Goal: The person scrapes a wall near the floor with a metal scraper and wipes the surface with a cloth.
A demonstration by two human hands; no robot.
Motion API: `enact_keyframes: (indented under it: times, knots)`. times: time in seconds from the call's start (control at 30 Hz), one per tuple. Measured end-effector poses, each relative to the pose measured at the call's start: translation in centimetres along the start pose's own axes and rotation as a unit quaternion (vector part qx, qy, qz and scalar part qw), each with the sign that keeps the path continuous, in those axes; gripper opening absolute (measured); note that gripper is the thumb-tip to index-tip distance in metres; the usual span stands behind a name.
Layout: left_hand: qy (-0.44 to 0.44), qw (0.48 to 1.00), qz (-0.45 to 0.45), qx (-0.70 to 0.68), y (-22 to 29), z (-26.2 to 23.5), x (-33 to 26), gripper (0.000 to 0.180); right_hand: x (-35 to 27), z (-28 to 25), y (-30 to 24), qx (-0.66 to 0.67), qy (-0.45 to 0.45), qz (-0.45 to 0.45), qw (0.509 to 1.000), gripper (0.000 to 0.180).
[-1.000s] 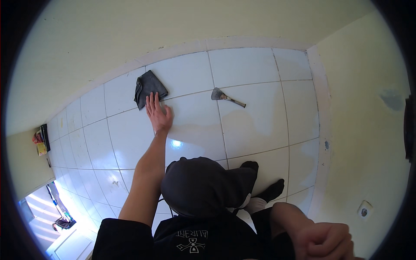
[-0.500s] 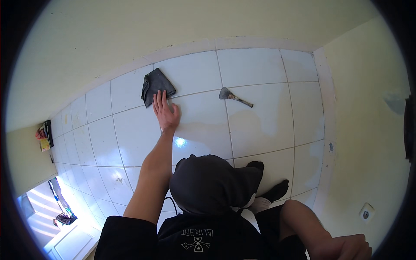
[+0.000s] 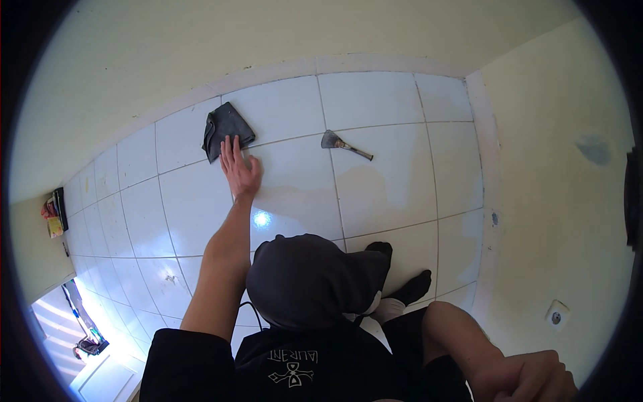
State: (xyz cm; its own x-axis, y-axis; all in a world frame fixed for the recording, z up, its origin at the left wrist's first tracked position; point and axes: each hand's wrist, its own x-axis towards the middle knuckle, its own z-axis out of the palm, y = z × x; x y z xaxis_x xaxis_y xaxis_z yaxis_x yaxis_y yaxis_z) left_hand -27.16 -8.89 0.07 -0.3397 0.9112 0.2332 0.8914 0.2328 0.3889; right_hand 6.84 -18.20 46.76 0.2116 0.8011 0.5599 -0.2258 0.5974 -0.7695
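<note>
A folded dark grey cloth point(image 3: 226, 124) lies on the white tiles near the far wall. My left hand point(image 3: 241, 175) rests with its fingers stretched out flat, the fingertips on the near edge of the cloth and the palm over the tile. To the right of it, a putty knife point(image 3: 347, 145) with a fan-shaped blade and a slim handle lies on the floor, apart from both hands. At the lower right my right hand point(image 3: 526, 376) is closed, its fingers curled under. What it holds, if anything, is hidden.
My bent leg point(image 3: 311, 281) in dark cloth and a black-socked foot point(image 3: 410, 288) take up the near floor. Walls stand ahead and to the right, with a socket point(image 3: 556, 315) on the right one. Bright doorway point(image 3: 74, 328) at lower left; several items point(image 3: 53, 213) by the left wall.
The whole view has shifted, so everything appears slightly farther left. My left hand stays on the cloth's near edge, and the putty knife lies as before.
</note>
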Motion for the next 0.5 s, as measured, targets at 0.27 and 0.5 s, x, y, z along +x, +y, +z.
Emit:
enact_keyframes:
  times: [0.27,0.5]
  knots:
    - [0.040,0.999,-0.015,-0.006,-0.8,1.1,-0.1,0.063,-1.2,-4.6,-0.6,0.143,-0.130,-0.119,0.974,0.036]
    - [0.083,0.994,-0.016,0.071,-0.5,1.0,-0.9,0.038,-4.3,-1.5,-3.2,0.078,-0.116,-0.317,0.938,0.016]
